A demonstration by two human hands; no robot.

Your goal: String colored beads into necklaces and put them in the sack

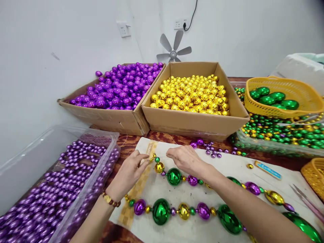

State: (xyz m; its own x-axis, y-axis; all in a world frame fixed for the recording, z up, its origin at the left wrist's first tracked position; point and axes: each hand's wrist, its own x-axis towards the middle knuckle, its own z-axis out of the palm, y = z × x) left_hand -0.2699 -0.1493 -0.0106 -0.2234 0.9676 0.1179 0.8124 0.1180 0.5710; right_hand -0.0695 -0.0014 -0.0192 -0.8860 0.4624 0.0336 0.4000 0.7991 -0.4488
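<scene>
A long string of shiny purple, gold and green beads point(161, 212) lies in a loop on a white cloth point(152, 233), with larger green balls along it. My left hand point(131, 172), with a beaded bracelet at the wrist, pinches the string's end by the small gold beads point(153, 156). My right hand point(186, 158) is closed just right of that end, thumb and forefinger pinched on a thin, faint thread that runs between the two hands. Its fingertips are partly hidden. The right forearm covers part of the upper row of beads.
Cardboard boxes of purple balls point(101, 116) and gold balls point(194, 123) stand behind. A clear bin point(83, 199) of purple beads is at left. At right are a yellow basket point(286, 113), a bin of mixed beads point(275, 146), scissors point(306, 199) and a small blue box point(267, 169).
</scene>
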